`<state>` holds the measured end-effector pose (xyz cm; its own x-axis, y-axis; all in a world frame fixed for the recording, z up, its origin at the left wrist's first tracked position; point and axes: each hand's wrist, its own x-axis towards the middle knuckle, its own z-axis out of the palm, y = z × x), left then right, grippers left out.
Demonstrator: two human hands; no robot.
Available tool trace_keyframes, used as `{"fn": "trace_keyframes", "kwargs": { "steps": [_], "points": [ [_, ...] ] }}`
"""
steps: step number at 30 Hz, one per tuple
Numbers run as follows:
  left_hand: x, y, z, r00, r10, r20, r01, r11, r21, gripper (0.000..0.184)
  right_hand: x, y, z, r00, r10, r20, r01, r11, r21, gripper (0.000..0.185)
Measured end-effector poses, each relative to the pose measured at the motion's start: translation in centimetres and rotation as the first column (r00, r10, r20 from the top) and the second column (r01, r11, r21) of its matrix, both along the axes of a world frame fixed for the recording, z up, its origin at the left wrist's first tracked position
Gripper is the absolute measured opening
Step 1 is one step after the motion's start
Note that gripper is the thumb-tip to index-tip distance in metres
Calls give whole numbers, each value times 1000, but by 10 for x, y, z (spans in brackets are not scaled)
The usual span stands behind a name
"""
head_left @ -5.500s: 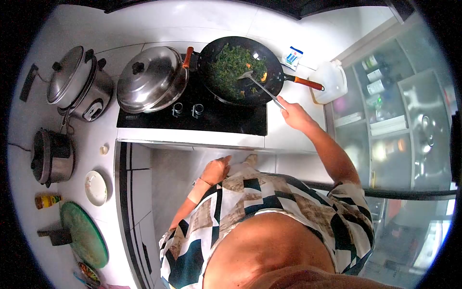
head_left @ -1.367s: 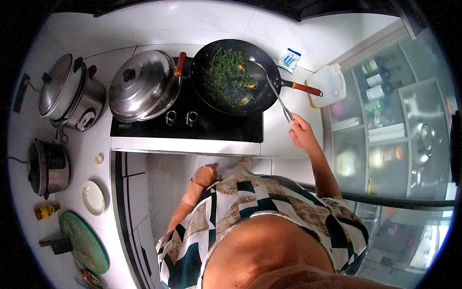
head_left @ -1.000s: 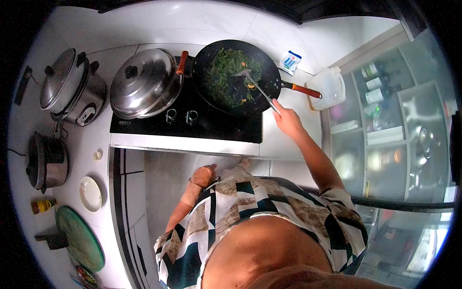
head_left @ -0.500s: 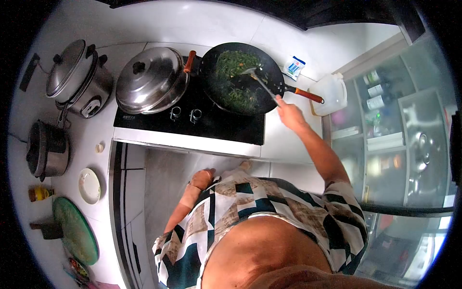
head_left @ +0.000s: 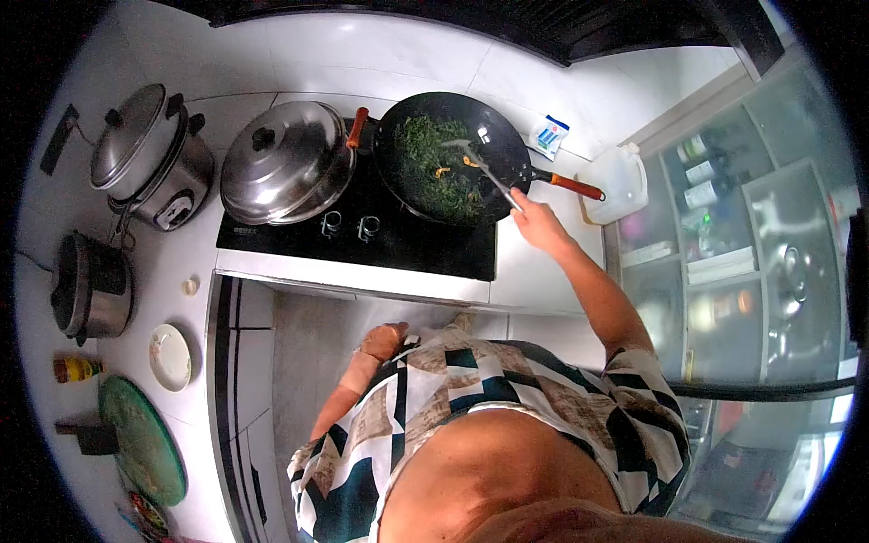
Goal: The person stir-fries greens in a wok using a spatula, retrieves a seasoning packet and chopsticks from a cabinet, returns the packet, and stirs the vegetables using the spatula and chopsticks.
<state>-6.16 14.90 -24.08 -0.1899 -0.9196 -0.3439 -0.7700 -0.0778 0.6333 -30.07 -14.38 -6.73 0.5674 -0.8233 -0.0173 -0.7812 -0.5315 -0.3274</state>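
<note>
My right hand (head_left: 541, 224) is closed around the handle of a metal spatula (head_left: 493, 174). The spatula's blade rests among chopped leafy greens (head_left: 425, 167) in a black wok (head_left: 507, 136) on the hob. A few orange-yellow bits show among the greens. The wok's wooden-tipped handle (head_left: 575, 186) points right, just above my right hand, which does not touch it. My left hand (head_left: 385, 341) hangs low by the front of the patterned shirt, away from the stove; its fingers are mostly hidden.
A lidded steel pan (head_left: 290, 163) covers the hob's left side. Left stand a rice cooker (head_left: 172, 195), a dark pot (head_left: 90, 285), a plate (head_left: 170, 357) and a green round board (head_left: 140, 439). A small packet (head_left: 549, 136) and a plastic jug (head_left: 615, 185) are right of the wok.
The spatula blade has shifted slightly left and down in the wok, and the greens are now bunched toward the left and middle. My left hand stays where it was.
</note>
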Motion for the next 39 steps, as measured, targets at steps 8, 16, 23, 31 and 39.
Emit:
{"fn": "trace_keyframes", "kwargs": {
  "steps": [8, 16, 23, 31, 39],
  "points": [
    [6, 5, -23, 1000, 8, 13, -8, 1000, -19, 30, -25, 0, 56, 908, -39, -418, 22, 999, -47, 46],
    [7, 6, -9, 994, 92, -63, -97, 993, -69, 27, -6, 19, 40, 969, 113, -219, -99, 993, 71, 46],
    [14, 17, -31, 1000, 10, 8, -10, 1000, 25, 28, -14, -16, 29, 993, -47, -109, 51, 998, 35, 45],
    [17, 12, -40, 998, 54, -31, -57, 992, -112, 26, -6, 16, 42, 906, 38, -421, -18, 998, 53, 48],
    [16, 11, -54, 999, -5, -51, -1, 993, -119, 25, 43, -7, 7, 987, 29, -161, -37, 998, -43, 45]
  ]
}}
